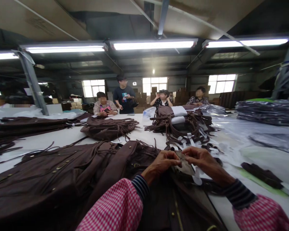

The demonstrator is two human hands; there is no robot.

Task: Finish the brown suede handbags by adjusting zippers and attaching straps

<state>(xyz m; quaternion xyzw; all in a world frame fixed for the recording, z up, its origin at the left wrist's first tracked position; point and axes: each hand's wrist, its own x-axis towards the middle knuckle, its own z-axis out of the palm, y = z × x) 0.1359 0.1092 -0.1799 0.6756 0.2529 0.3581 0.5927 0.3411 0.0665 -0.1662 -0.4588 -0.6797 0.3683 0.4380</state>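
My left hand (163, 163) is closed in a pinch over the dark brown bag (156, 192) in front of me. Close beside it, my right hand (203, 160) pinches too, its fingertips almost meeting the left ones. What lies between the fingertips is too small and blurred to make out. Just below them shows a greyish-tan flat piece (186, 169), and a white tag (197, 179) hangs under my right hand. The bag has brass-coloured fittings and a zip running down its front.
More brown bags lie at left (50, 173), and a fringed bag (108, 126) is beyond. A bag stack (173, 118) with white wrapping stands ahead. Plastic-wrapped packs (267, 112) are piled at right, near a dark strap (262, 175). Several people are across the white table (221, 202).
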